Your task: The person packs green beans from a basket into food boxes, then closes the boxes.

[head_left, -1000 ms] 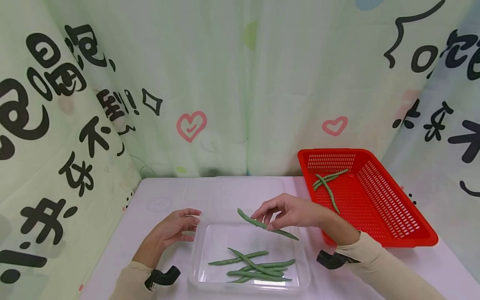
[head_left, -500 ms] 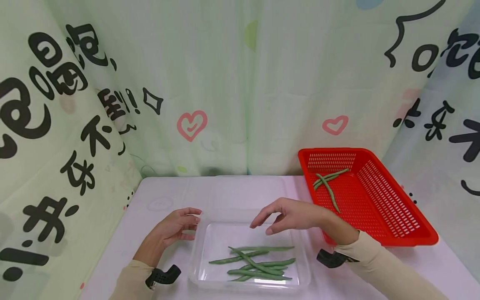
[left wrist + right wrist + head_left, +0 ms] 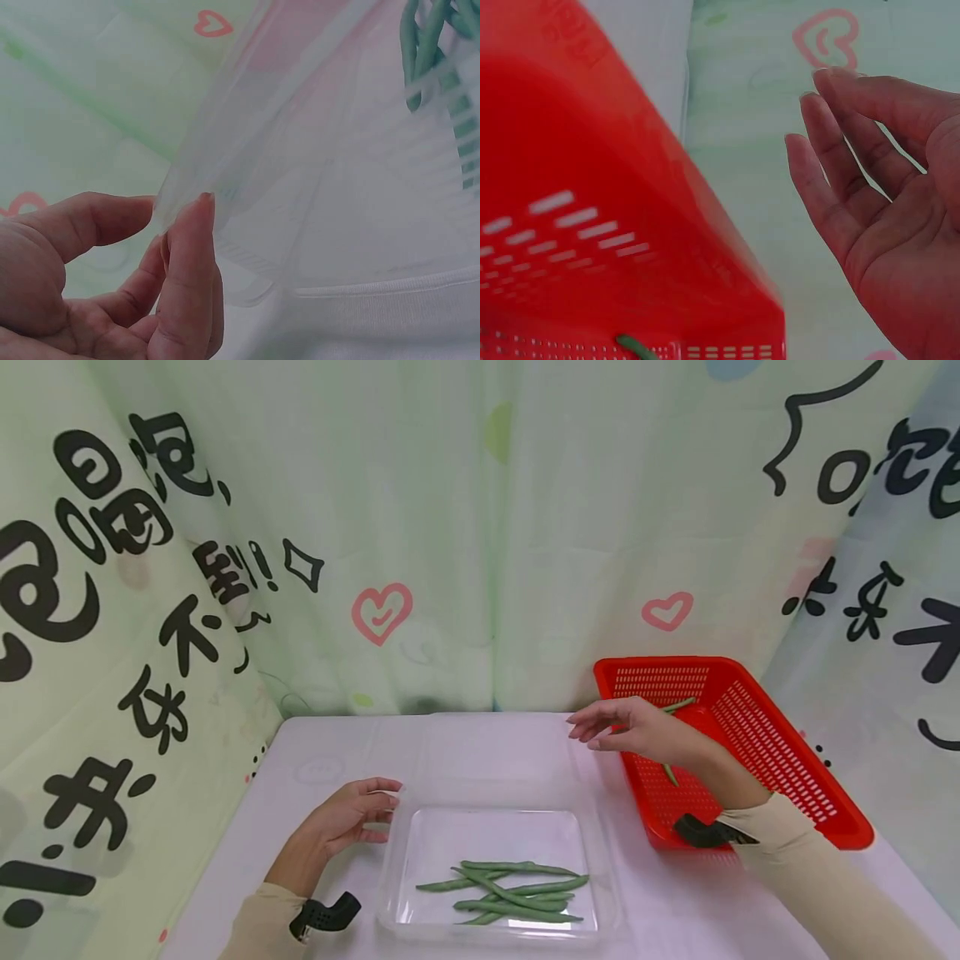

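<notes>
My left hand (image 3: 352, 817) rests at the left rim of a clear plastic tray (image 3: 603, 860), fingers extended and fingertips against its edge. In the left wrist view, the fingertips of this hand (image 3: 161, 259) lie right at the tray's translucent corner. A small pile of green beans (image 3: 517, 906) lies inside the tray, towards its near side. My right hand (image 3: 637, 731) is raised over the left rim of a red perforated basket (image 3: 780, 760), its fingers loosely bent and holding nothing. More green beans (image 3: 678, 704) lie in the basket, partly hidden beneath that hand.
A pale cloth-covered table (image 3: 465, 743) bears the tray and the basket. Behind it hangs a light green printed curtain (image 3: 495, 568), which continues along both sides. The basket stands at the right, farther back than the tray.
My right hand has let a green bean drop onto the pile in the tray, then moved right and back to the basket. The left hand has stayed at the tray's edge.
</notes>
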A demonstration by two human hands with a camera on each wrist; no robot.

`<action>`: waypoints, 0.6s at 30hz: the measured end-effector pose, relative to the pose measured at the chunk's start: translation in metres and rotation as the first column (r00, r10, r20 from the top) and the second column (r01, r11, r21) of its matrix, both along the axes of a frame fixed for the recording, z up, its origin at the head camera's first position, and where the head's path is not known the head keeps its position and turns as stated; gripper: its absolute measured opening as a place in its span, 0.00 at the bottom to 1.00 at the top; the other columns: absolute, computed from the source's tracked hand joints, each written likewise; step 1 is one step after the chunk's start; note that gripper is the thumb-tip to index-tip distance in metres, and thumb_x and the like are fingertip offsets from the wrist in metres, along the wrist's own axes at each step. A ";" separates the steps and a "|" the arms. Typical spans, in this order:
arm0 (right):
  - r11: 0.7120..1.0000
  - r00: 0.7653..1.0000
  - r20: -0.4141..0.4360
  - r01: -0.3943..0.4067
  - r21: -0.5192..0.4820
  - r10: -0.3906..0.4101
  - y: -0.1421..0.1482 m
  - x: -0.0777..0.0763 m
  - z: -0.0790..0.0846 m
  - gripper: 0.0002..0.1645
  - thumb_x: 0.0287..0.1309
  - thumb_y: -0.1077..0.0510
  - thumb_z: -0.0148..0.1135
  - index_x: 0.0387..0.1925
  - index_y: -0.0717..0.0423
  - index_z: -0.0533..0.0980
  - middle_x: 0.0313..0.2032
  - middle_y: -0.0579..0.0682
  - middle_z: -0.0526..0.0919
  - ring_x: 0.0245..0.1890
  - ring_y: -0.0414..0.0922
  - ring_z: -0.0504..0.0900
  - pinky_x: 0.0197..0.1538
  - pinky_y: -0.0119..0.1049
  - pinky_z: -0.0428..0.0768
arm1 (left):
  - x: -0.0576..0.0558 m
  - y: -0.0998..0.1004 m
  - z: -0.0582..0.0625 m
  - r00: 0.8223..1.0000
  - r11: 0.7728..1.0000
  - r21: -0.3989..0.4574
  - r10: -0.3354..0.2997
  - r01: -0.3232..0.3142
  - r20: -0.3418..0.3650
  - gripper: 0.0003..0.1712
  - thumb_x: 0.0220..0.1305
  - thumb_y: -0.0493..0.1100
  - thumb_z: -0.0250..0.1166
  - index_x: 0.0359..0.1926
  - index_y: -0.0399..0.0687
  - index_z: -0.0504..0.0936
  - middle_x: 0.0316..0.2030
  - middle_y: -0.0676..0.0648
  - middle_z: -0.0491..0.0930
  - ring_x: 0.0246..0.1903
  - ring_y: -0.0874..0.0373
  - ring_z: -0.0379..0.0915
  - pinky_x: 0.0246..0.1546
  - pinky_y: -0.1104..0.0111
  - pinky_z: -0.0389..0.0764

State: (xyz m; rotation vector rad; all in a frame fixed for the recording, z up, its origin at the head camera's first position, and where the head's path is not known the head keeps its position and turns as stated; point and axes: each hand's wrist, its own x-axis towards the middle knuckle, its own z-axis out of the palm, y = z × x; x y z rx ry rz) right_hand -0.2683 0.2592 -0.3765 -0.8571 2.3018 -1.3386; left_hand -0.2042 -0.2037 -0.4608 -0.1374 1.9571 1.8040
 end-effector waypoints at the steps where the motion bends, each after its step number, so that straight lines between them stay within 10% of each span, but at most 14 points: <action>1: 1.000 1.000 0.003 0.020 0.001 -0.020 0.005 -0.003 0.000 0.22 0.66 0.64 0.65 0.61 0.56 0.77 0.52 0.56 0.85 0.51 0.51 0.85 0.53 0.36 0.83 | 0.000 0.000 0.001 1.000 1.000 0.002 -0.001 0.001 0.000 0.25 0.71 0.40 0.61 0.64 0.32 0.70 0.46 0.42 0.78 0.42 0.51 0.76 0.37 0.63 0.85; 18: 0.988 0.987 -0.025 0.156 0.013 -0.156 0.065 -0.040 -0.017 0.26 0.66 0.61 0.65 0.64 0.64 0.74 0.52 0.65 0.82 0.49 0.51 0.85 0.50 0.34 0.84 | -0.002 0.000 0.000 1.000 1.000 -0.013 0.001 -0.001 -0.016 0.24 0.71 0.39 0.60 0.62 0.28 0.72 0.43 0.43 0.77 0.39 0.53 0.75 0.35 0.63 0.85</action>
